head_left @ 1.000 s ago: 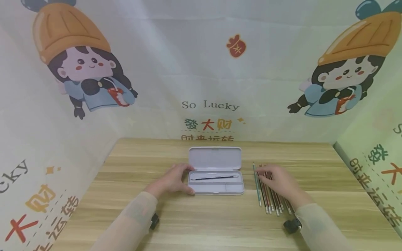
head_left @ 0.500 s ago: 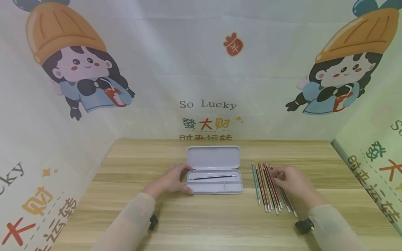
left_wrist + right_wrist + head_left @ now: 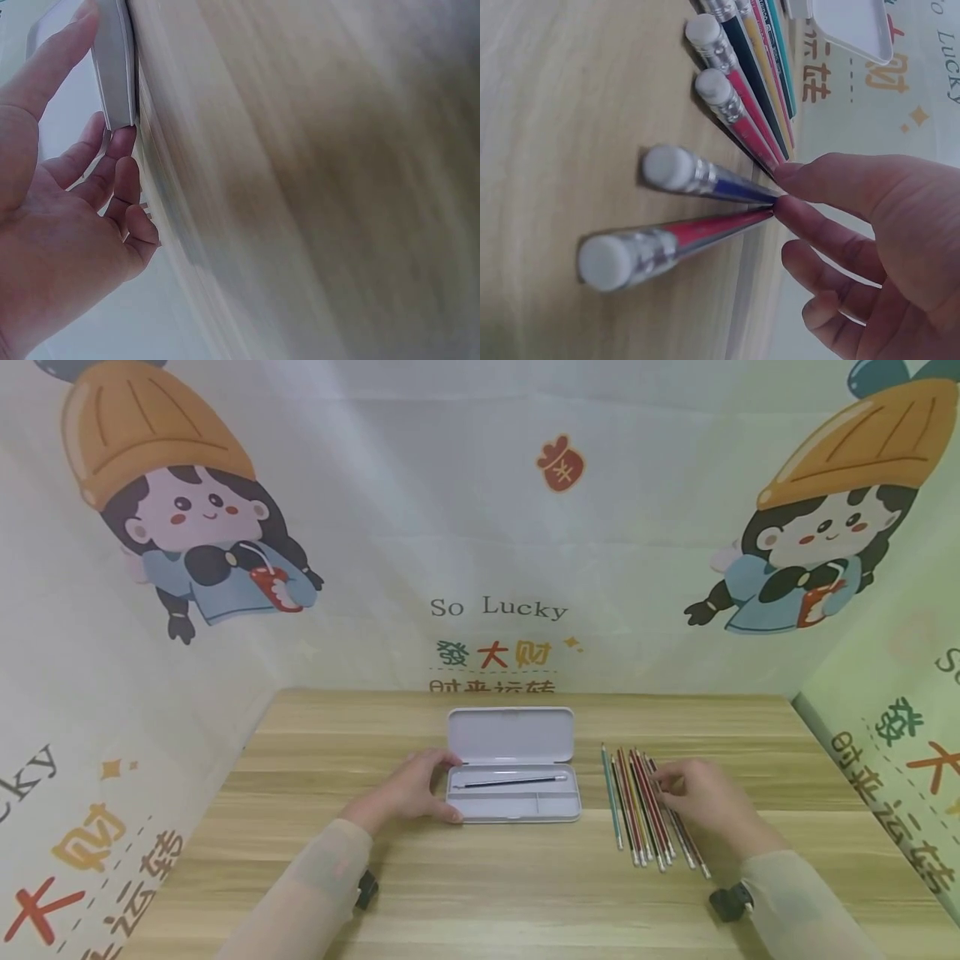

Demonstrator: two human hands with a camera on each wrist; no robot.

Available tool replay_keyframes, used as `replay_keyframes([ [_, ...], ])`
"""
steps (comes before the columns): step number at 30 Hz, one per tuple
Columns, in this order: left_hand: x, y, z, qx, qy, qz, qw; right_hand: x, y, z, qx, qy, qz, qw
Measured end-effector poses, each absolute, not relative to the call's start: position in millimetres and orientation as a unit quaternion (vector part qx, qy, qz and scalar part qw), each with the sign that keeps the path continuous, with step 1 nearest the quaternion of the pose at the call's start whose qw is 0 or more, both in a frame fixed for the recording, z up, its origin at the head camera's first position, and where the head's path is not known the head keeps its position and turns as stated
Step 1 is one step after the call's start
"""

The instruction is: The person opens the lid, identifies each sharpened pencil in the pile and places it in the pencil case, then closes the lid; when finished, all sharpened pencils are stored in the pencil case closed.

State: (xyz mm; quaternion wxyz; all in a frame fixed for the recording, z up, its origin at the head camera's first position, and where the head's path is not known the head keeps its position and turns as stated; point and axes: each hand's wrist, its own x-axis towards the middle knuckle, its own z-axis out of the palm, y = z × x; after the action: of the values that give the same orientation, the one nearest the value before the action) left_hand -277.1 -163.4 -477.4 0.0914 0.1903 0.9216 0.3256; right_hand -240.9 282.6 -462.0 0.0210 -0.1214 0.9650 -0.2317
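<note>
An open white pencil case point(image 3: 491, 806) stands mid-table, its lid point(image 3: 510, 735) tilted back. One dark pencil point(image 3: 513, 782) lies in its long compartment. My left hand point(image 3: 416, 787) grips the case's left end; in the left wrist view the thumb point(image 3: 71, 37) lies along one side and fingertips point(image 3: 124, 139) touch the end. To the right lies a loose group of pencils point(image 3: 637, 810), white erasers towards me. My right hand point(image 3: 701, 789) is at the group's right side. In the right wrist view its thumb and index finger pinch a blue pencil point(image 3: 731, 189), beside a red pencil point(image 3: 705, 229).
A teal pencil point(image 3: 612, 797) lies at the left of the group, nearest the case. Printed cloth point(image 3: 375, 527) walls the wooden table point(image 3: 510, 893) at the back and sides. Small black wrist cameras point(image 3: 729, 903) hang beneath the sleeves.
My right hand has moved right from above the pencils to the group's right side, uncovering them, and some pencils there have spread apart. The left hand stays at the case.
</note>
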Motion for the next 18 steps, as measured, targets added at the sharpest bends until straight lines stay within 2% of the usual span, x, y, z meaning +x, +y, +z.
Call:
replay_keyframes([
  [18,-277.0,-163.4,-477.0,0.177,0.922,0.331,0.099,-246.1,275.3,-458.9,-0.105,0.982,-0.152,0.027],
])
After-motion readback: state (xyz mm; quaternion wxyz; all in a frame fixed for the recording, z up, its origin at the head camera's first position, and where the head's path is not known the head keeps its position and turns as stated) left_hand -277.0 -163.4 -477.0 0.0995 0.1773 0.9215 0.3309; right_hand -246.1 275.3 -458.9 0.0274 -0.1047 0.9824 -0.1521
